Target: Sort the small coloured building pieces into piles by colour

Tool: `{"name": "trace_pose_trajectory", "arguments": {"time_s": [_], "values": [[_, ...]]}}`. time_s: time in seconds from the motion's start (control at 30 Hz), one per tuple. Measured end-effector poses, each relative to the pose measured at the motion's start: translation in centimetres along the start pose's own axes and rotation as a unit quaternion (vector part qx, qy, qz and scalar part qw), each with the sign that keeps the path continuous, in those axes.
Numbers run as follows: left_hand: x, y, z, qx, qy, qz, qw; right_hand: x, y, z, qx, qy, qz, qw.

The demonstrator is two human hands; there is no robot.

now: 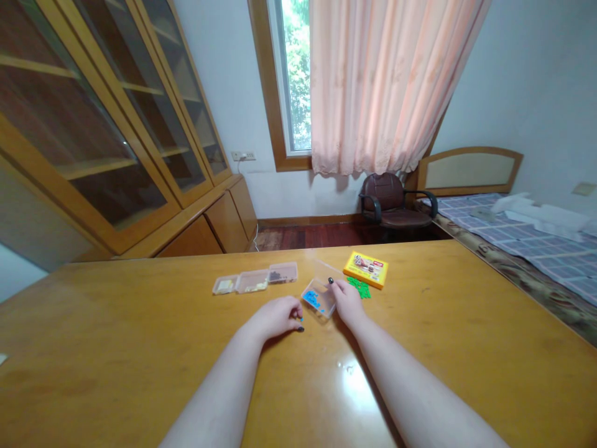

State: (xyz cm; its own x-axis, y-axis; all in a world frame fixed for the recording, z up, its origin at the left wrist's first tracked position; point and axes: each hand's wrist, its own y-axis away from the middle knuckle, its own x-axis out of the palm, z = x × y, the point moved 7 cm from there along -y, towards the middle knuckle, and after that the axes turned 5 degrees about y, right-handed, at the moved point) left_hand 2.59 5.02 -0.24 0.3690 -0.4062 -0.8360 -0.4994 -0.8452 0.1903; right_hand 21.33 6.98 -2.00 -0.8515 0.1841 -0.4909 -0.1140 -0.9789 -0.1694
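Note:
My right hand (347,302) grips the right side of a small clear plastic box (321,314), which is tilted a little over the table. Several small blue pieces (314,300) lie inside it. Just left of the box, my left hand (281,316) pinches a tiny blue piece (301,320) between thumb and fingers, close to the tabletop. Beyond my right hand is a cluster of small green pieces (359,288), partly covered by the hand. A yellow box (366,269) with printed pictures lies flat right behind them.
Three clear boxes stand in a row at the left: one with pale pieces (226,285), a middle one (252,282), and one with dark pieces (283,272). The wooden table (140,348) ends at its far edge, with a brown armchair (392,202) beyond.

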Motion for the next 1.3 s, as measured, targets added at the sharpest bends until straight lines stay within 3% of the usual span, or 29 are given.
{"name": "trace_pose_trajectory", "arguments": {"time_s": [0.37, 1.03, 1.1, 1.3], "values": [[0.5, -0.4, 0.0, 0.033, 0.018, -0.018, 0.999, 0.1, 0.0, -0.1, 0.003, -0.013, 0.000, 1.000], [0.5, -0.2, -0.6, -0.003, -0.003, 0.005, 1.000, 0.0, 0.0, 0.1, 0.007, -0.003, 0.005, 1.000], [0.0, -0.2, -0.7, 0.016, 0.029, -0.023, 0.999, 0.0, 0.1, 0.1, 0.007, 0.000, 0.003, 1.000], [-2.8, 0.1, -1.1, 0.084, 0.123, -0.223, 0.963, 1.4, 0.4, 0.4, -0.009, -0.081, 0.046, 0.996]]}}
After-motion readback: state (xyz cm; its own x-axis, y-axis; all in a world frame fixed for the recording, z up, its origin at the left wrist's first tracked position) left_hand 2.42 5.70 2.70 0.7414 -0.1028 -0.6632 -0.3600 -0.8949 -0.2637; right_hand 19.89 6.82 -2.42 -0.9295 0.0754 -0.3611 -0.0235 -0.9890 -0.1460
